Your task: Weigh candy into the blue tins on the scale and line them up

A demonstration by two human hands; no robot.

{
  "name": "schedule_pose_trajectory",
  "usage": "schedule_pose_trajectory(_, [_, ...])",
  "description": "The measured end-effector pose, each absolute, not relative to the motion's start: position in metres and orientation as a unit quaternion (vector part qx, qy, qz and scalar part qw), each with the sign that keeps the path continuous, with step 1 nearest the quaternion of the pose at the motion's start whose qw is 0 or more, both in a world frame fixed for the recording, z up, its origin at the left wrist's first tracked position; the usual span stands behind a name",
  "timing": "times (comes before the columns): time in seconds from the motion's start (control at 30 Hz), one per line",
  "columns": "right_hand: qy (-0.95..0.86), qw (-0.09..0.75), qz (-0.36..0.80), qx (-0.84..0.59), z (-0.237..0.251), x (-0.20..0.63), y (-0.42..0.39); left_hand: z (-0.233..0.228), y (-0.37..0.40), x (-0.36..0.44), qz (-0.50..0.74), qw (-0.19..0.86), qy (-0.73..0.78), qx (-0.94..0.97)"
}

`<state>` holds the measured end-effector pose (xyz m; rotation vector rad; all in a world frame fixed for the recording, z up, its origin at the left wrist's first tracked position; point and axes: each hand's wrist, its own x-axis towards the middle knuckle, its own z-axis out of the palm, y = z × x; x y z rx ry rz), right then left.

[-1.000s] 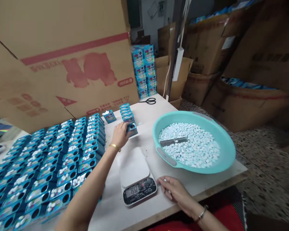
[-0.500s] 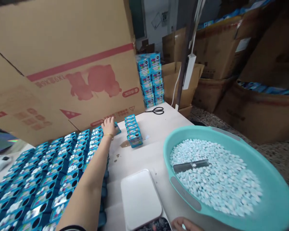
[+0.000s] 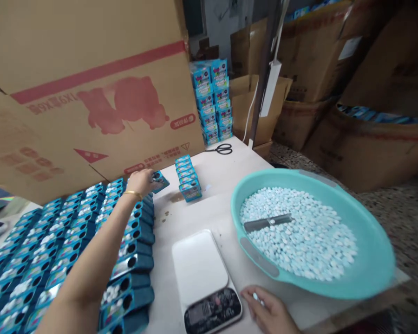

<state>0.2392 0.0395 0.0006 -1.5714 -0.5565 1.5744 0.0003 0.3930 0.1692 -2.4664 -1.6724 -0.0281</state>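
My left hand [image 3: 142, 181] reaches far across the table and grips a small blue box [image 3: 159, 181] at the back end of the rows of filled blue boxes [image 3: 73, 232]. A short row of blue boxes [image 3: 188, 178] stands just right of it. My right hand [image 3: 270, 311] rests on the table near its front edge, beside the white kitchen scale [image 3: 202, 273], with a small white candy at its fingertips. The teal basin [image 3: 376, 260] of pale blue candies holds a metal scoop [image 3: 266, 222].
A large cardboard sheet [image 3: 90, 93] leans behind the rows. Black scissors [image 3: 221, 149] lie at the table's far edge, near a tall stack of blue boxes [image 3: 212, 99]. Cardboard cartons [image 3: 369, 130] crowd the floor to the right.
My left hand left the short row of boxes, moved left to the single box near the cardboard and took hold of it. My right hand stayed by the scale.
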Motion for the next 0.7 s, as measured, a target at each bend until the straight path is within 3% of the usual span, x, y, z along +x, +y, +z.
schedule_pose_trajectory(0.3, [-0.263,0.414,0.661,-0.568,0.016,0.257,0.034,0.171,0.197,0.044,0.064,-0.018,-0.434,-0.898])
schedule_pose_trajectory(0.53, [-0.248,0.434,0.701,-0.509,0.027,0.266,0.025,0.147,0.169,0.057,0.049,-0.013,-0.404,-0.913])
schedule_pose_trajectory(0.7, [-0.189,0.441,0.741,-0.470,0.037,0.276,0.014,0.152,0.145,0.038,-0.095,-0.027,-0.445,-0.890])
